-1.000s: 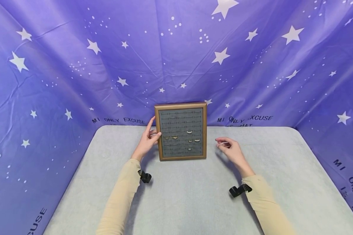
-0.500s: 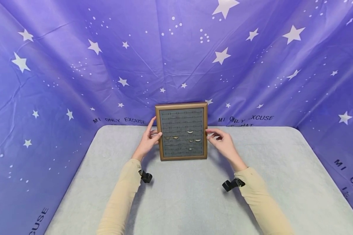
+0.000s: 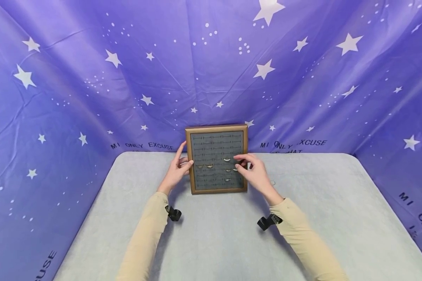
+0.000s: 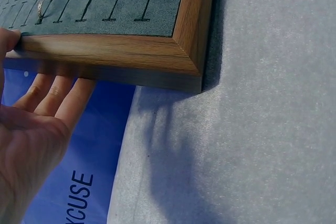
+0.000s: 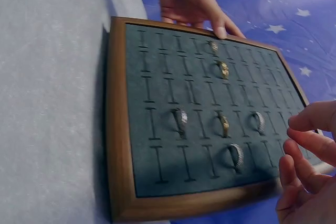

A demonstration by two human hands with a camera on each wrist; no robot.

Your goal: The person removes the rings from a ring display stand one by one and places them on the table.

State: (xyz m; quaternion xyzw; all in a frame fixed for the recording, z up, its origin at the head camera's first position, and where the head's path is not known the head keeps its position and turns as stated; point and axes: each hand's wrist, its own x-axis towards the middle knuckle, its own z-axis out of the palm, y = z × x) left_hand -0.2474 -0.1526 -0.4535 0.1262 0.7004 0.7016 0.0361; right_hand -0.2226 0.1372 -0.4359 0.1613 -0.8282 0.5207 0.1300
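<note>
A ring display board [image 3: 218, 150] with a brown wood frame and slotted dark grey-green padding stands tilted up at the back of the table. My left hand [image 3: 176, 173] grips its left edge, thumb on the front and fingers behind, as the left wrist view also shows. Bare of any held thing, my right hand [image 3: 254, 173] reaches over the right edge with bent, parted fingers. Its thumb tip is close to a silver ring [image 5: 237, 157] in the outermost row. Other silver rings [image 5: 181, 123] and gold rings [image 5: 224, 70] sit in the slots.
A pale grey cloth-covered table [image 3: 211, 238] lies under the board. On it, right of my right hand, is a small thin ring-shaped thing [image 3: 272, 182]. Purple star-printed curtains [image 3: 197, 78] rise behind and at both sides.
My right hand has moved left from beside the board to over its right edge, uncovering the small ring-shaped thing on the table. My left hand keeps its grip, and the board stays in place.
</note>
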